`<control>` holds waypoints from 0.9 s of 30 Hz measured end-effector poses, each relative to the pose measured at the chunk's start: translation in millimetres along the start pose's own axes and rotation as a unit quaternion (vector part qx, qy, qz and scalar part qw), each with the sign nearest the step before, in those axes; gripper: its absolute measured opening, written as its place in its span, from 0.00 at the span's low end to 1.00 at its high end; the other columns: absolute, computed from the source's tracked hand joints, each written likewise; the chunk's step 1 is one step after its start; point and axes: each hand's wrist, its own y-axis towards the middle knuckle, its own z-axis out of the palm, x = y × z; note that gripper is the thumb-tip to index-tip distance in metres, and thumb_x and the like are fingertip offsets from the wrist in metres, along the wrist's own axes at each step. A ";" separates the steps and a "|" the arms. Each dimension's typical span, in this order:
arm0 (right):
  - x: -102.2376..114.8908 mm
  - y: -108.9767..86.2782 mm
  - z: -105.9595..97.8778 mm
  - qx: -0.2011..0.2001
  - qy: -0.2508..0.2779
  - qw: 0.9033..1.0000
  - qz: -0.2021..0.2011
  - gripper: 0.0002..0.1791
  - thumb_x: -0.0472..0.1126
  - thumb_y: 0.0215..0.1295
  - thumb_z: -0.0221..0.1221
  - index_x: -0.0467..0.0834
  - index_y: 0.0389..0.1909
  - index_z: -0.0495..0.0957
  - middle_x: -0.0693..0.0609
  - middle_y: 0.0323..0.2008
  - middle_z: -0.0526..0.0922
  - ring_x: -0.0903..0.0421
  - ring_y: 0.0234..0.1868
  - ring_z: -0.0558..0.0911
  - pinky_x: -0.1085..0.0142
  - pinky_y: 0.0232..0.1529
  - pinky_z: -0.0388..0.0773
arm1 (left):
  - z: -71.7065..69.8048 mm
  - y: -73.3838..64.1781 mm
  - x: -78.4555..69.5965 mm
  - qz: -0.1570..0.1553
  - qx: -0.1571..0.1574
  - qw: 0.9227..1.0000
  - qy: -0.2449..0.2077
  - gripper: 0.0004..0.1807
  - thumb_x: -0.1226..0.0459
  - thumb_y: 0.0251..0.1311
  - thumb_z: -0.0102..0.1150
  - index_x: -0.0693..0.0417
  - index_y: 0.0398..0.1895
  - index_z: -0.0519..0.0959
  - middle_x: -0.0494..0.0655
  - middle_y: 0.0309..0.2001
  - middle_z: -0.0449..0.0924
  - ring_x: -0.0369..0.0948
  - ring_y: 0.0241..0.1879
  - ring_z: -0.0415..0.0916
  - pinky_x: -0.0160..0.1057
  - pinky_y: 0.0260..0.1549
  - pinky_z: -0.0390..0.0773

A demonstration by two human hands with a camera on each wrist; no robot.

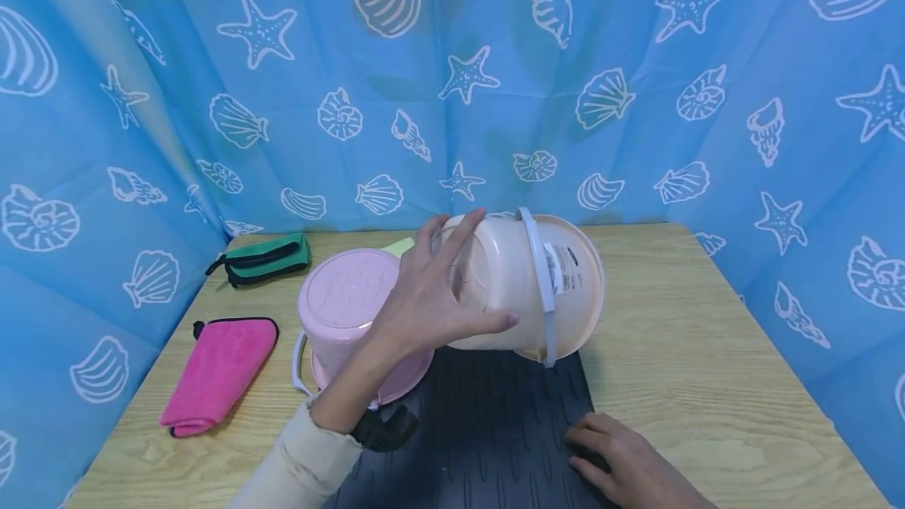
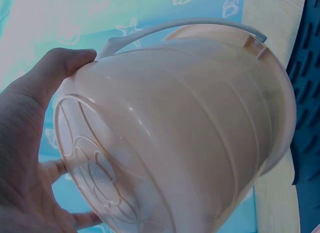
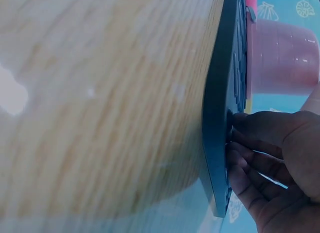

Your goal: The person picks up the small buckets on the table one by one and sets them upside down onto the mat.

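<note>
Fingers [image 1: 590,446] of the right hand [image 1: 629,466] lie nearly flat, pinning the dark ribbed mat [image 1: 488,422], and should keep steady pressure while the left hand [image 1: 431,297], spread wide around the base, holds the cream bucket [image 1: 523,281] on its side above the mat's far end, beside the upturned pink bucket [image 1: 346,305].

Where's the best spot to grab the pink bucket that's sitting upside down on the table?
Probably by its sides, from above. The pink bucket stands upside down, so its flat bottom faces up and its rim sits on the table, hard to get fingers under. Its white handle hangs low on the left side. Come from the left: the left hand, holding the cream bucket, crowds the right.
</note>
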 end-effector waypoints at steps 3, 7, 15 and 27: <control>-1.2 -0.1 1.5 -0.010 0.003 1.000 -0.013 0.09 0.40 0.62 0.69 0.44 0.42 0.85 0.61 0.40 0.77 0.66 0.38 0.75 0.66 0.36 0.79 | -0.1 1.0 -0.4 -0.007 0.011 1.000 0.011 0.61 0.32 0.37 0.70 0.18 0.78 0.49 0.51 0.76 0.48 0.57 0.67 0.57 0.63 0.52 0.71; -2.7 0.1 3.4 -0.017 0.006 1.000 -0.024 0.09 0.40 0.62 0.69 0.45 0.42 0.85 0.61 0.40 0.78 0.65 0.39 0.76 0.66 0.36 0.79 | 0.2 3.0 -1.4 -0.020 0.027 0.999 0.022 0.61 0.31 0.37 0.70 0.18 0.78 0.49 0.50 0.76 0.47 0.58 0.68 0.56 0.64 0.53 0.71; -4.5 -0.2 6.5 -0.038 -0.008 0.998 -0.049 0.10 0.38 0.60 0.70 0.44 0.41 0.85 0.60 0.40 0.78 0.65 0.39 0.76 0.66 0.35 0.79 | 1.0 6.9 -5.0 -0.047 0.058 0.996 0.040 0.62 0.30 0.37 0.69 0.18 0.78 0.48 0.50 0.76 0.46 0.60 0.66 0.57 0.63 0.51 0.72; -7.0 -0.6 8.6 -0.058 -0.015 0.996 -0.063 0.10 0.37 0.58 0.71 0.44 0.41 0.85 0.59 0.40 0.78 0.64 0.39 0.76 0.66 0.35 0.78 | 5.6 13.5 -11.0 -0.063 0.092 0.992 0.066 0.62 0.30 0.37 0.69 0.22 0.79 0.49 0.53 0.76 0.46 0.65 0.63 0.60 0.62 0.49 0.72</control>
